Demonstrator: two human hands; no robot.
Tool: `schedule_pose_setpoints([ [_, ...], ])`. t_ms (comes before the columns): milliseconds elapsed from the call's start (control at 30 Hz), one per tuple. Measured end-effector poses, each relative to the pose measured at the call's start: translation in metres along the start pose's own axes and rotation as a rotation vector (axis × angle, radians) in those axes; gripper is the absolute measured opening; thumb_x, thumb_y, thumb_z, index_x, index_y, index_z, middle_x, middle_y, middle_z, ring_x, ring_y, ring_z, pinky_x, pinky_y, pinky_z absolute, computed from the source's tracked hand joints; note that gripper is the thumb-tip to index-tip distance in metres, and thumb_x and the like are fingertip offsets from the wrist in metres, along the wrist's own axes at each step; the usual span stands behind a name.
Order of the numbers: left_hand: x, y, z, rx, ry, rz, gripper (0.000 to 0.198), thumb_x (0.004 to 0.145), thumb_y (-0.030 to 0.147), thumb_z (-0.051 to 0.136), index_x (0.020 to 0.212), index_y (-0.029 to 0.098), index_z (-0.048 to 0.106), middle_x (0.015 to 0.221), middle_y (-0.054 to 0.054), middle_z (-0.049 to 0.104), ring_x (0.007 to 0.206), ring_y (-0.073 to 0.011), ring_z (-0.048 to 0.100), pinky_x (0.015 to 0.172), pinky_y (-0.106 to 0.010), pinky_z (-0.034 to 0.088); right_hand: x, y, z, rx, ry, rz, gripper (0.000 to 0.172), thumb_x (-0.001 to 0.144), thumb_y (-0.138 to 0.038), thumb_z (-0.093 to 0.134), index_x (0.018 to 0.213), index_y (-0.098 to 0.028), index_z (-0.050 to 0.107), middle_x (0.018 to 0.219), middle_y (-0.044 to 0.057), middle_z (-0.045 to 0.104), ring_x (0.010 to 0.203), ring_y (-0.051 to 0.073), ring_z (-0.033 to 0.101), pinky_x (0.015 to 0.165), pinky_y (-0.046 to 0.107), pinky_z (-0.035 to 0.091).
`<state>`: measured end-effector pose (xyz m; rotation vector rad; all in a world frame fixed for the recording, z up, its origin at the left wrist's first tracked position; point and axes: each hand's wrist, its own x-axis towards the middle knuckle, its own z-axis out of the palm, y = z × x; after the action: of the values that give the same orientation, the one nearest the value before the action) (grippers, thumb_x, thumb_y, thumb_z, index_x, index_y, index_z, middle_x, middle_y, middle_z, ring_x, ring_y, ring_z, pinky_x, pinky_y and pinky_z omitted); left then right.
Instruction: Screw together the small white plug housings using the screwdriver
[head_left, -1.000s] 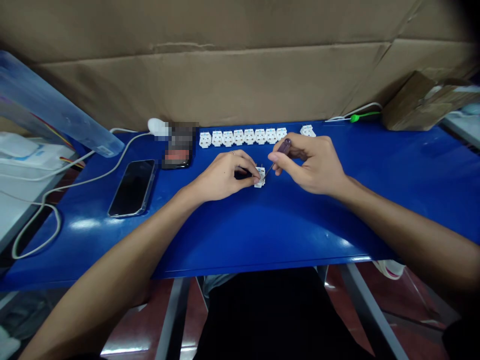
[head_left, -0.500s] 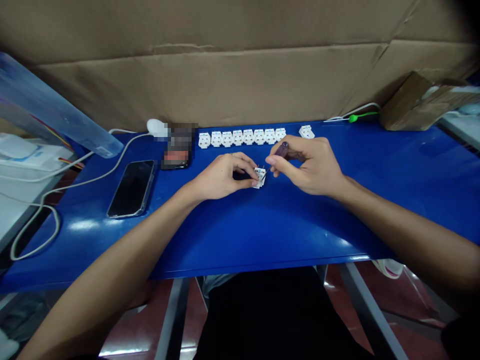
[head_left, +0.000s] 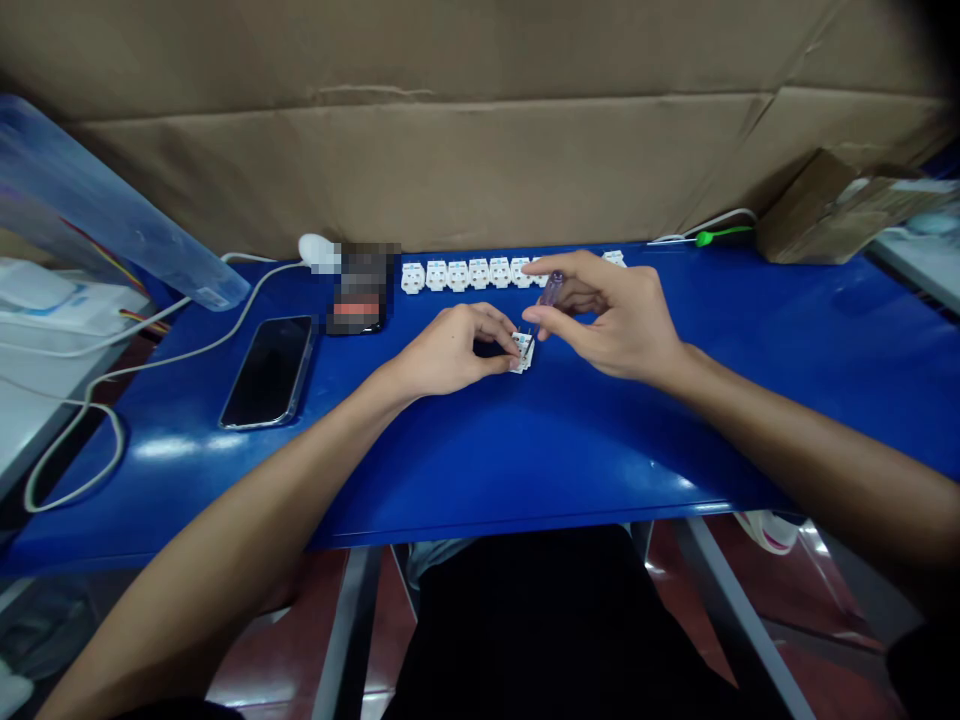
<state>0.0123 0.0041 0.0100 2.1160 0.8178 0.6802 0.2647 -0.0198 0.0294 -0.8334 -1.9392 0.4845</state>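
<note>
My left hand pinches a small white plug adapter by its left side, low over the blue table. Metal prongs stick up from the adapter's far edge. In my right hand is a screwdriver with a purplish see-through handle, held between thumb and fingers. Its shaft slants down to the adapter's face. Behind my hands, several similar white pieces stand in a row; my right hand covers the row's right end. One more white piece shows just past my right knuckles.
A smartphone lies on the left, with a dark, partly blurred object behind it. White cables loop along the left edge. A cardboard box and a green-tipped item are at the back right. A cardboard wall rises behind.
My right fingers have opened out around the screwdriver handle, which now stands more upright. The adapter stays in my left hand, and the view has shifted slightly.
</note>
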Motion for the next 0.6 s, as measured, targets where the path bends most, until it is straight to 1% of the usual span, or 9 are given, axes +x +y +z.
schedule_pose_setpoints([
  [33, 0.0, 0.0, 0.001, -0.007, 0.006, -0.001, 0.009, 0.091, 0.03, 0.087, 0.098, 0.026, 0.092, 0.118, -0.008, 0.084, 0.109, -0.0254, 0.08, 0.108, -0.044, 0.064, 0.002, 0.0, 0.0, -0.027, -0.006, -0.018, 0.047, 0.099, -0.048, 0.088, 0.142, -0.032, 0.076, 0.085, -0.002, 0.083, 0.072, 0.02, 0.079, 0.073, 0.036, 0.066],
  [100, 0.0, 0.001, 0.002, -0.016, 0.012, 0.001, 0.007, 0.091, 0.029, 0.087, 0.097, 0.027, 0.091, 0.116, -0.008, 0.085, 0.11, -0.0257, 0.08, 0.107, -0.044, 0.064, 0.007, -0.002, 0.002, -0.086, -0.028, -0.057, 0.049, 0.1, -0.045, 0.086, 0.146, -0.033, 0.073, 0.082, -0.004, 0.081, 0.067, 0.02, 0.077, 0.069, 0.036, 0.063],
  [200, 0.0, 0.002, 0.003, -0.007, 0.021, 0.015, 0.005, 0.091, 0.026, 0.087, 0.094, 0.026, 0.09, 0.111, -0.008, 0.086, 0.108, -0.0255, 0.08, 0.104, -0.044, 0.064, 0.011, -0.005, 0.006, -0.143, -0.056, -0.082, 0.037, 0.102, -0.041, 0.082, 0.137, -0.033, 0.074, 0.077, -0.005, 0.078, 0.058, 0.018, 0.073, 0.062, 0.035, 0.057],
  [267, 0.0, 0.002, 0.003, 0.01, 0.027, 0.026, 0.005, 0.091, 0.024, 0.087, 0.093, 0.026, 0.09, 0.11, -0.008, 0.086, 0.106, -0.0251, 0.08, 0.102, -0.044, 0.063, 0.011, -0.005, 0.009, -0.133, -0.039, -0.054, 0.033, 0.102, -0.04, 0.082, 0.134, -0.032, 0.074, 0.075, -0.005, 0.078, 0.056, 0.017, 0.072, 0.058, 0.034, 0.053],
  [400, -0.001, 0.002, 0.004, 0.042, 0.021, 0.043, 0.007, 0.093, 0.022, 0.086, 0.094, 0.026, 0.091, 0.109, -0.007, 0.086, 0.104, -0.0253, 0.081, 0.099, -0.043, 0.062, 0.004, 0.003, 0.014, 0.003, 0.032, 0.026, 0.035, 0.105, -0.043, 0.08, 0.137, -0.032, 0.07, 0.077, -0.004, 0.079, 0.06, 0.019, 0.078, 0.055, 0.034, 0.056],
  [467, -0.001, 0.002, 0.004, 0.061, 0.024, 0.05, 0.007, 0.093, 0.022, 0.086, 0.095, 0.026, 0.092, 0.109, -0.007, 0.086, 0.104, -0.0257, 0.081, 0.098, -0.044, 0.062, 0.001, 0.007, 0.016, 0.042, 0.056, 0.019, 0.034, 0.108, -0.044, 0.078, 0.138, -0.032, 0.068, 0.078, -0.004, 0.079, 0.06, 0.019, 0.079, 0.054, 0.032, 0.058],
  [600, -0.001, 0.002, 0.006, 0.091, 0.041, 0.06, 0.006, 0.093, 0.023, 0.087, 0.095, 0.026, 0.091, 0.108, -0.006, 0.087, 0.106, -0.0256, 0.081, 0.1, -0.044, 0.061, -0.003, 0.009, 0.017, -0.003, 0.071, -0.047, 0.033, 0.109, -0.045, 0.076, 0.137, -0.032, 0.067, 0.08, -0.006, 0.078, 0.059, 0.016, 0.079, 0.05, 0.028, 0.057],
])
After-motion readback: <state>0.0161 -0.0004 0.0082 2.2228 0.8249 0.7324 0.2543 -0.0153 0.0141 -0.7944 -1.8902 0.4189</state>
